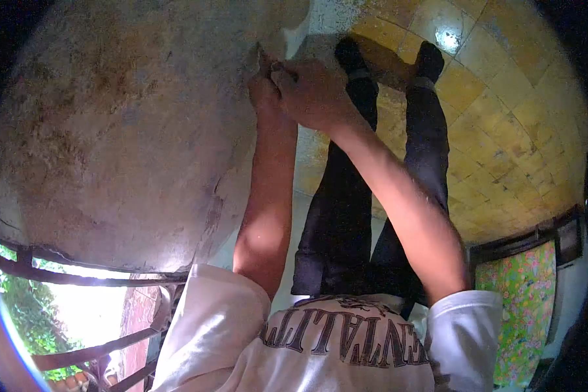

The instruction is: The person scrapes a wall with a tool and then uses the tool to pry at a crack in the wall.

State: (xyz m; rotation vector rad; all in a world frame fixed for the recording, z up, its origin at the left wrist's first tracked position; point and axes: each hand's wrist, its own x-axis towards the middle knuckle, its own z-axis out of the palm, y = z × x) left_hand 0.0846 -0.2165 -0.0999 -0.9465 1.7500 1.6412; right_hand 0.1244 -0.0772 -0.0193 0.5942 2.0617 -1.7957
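Observation:
My left hand (265,90) and my right hand (315,95) are together at the upper middle of the head view, in front of a worn wall or slab edge. Both have their fingers bent and closed, touching or nearly touching each other. Something small and thin seems to stick up at the left fingertips, but it is too dark and blurred to name. What the right fingers pinch, if anything, is hidden.
A stained grey-brown surface (124,137) fills the left side. Yellow floor tiles (496,124) lie under my dark-clad legs (339,215) and feet. A barred window (91,346) is at lower left, a flowered green curtain (519,313) at lower right.

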